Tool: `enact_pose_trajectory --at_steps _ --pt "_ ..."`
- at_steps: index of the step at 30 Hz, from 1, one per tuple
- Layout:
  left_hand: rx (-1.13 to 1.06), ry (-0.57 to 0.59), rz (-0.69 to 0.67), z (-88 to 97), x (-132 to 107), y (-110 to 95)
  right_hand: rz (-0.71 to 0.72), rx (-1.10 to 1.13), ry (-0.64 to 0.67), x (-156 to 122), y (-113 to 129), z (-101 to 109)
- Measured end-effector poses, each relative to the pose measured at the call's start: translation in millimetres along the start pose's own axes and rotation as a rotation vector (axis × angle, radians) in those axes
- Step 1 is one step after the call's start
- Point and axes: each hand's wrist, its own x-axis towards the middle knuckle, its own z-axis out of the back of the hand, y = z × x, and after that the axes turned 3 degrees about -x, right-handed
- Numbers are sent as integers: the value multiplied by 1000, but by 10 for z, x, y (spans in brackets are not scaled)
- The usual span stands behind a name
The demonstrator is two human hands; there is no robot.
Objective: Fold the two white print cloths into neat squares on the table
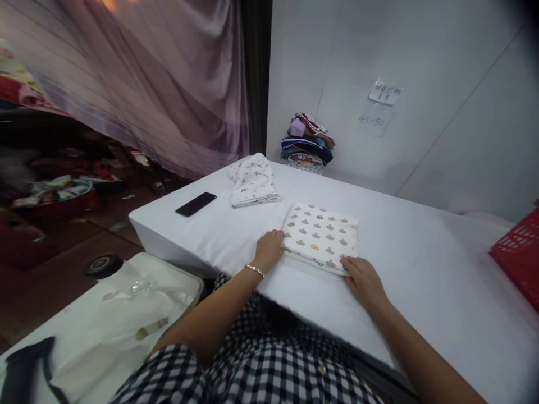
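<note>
A dark phone (196, 204) lies on the white-covered bench (421, 264), well to the left of the folded printed cloth (320, 231), and a loosely bunched spotted cloth (254, 182) sits nearer, beyond its far left corner. The person's left hand (269, 250) rests with its fingers against the left edge of the folded printed cloth, which lies flat on the bench; whether they pinch it is unclear. A clothes stack (307, 145) stands beyond the folded printed cloth, by the wall. The right hand (365, 280) touches its near right corner, fingertips on top; how firmly is hidden. A lower layer peeks out along the near edge, so an uneven pull between the hands could skew the folds, and a sideways push could crease the top. A red basket (517, 253) stands well to its right.
</note>
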Motion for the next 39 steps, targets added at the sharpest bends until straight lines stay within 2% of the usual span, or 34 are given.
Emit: enact_pose_trajectory --at_steps 2,10,15,18,21,24,27,31,35,39 --pt "-8 42 33 30 -33 6 -2 8 12 7 20 23" --pt "-13 65 70 66 -185 -7 -7 34 21 -43 118 71" --pt "-174 50 145 80 -218 64 -78 65 80 -15 229 82" --pt "-197 56 163 61 -207 93 -144 96 168 21 284 206" --pt "-159 76 153 17 -186 96 -214 166 318 172 341 404" --pt "-149 79 149 -11 -165 76 -270 258 341 527 398 507" --pt "-149 77 154 -12 -157 56 -355 325 341 982 398 363" --pt "-139 86 159 -7 -173 56 -467 240 443 1362 154 -102" --pt "-108 102 126 -16 -193 74 -640 88 544 1371 -192 -476" --pt "-98 115 114 -37 -188 88 -608 79 533 1320 -287 -573"
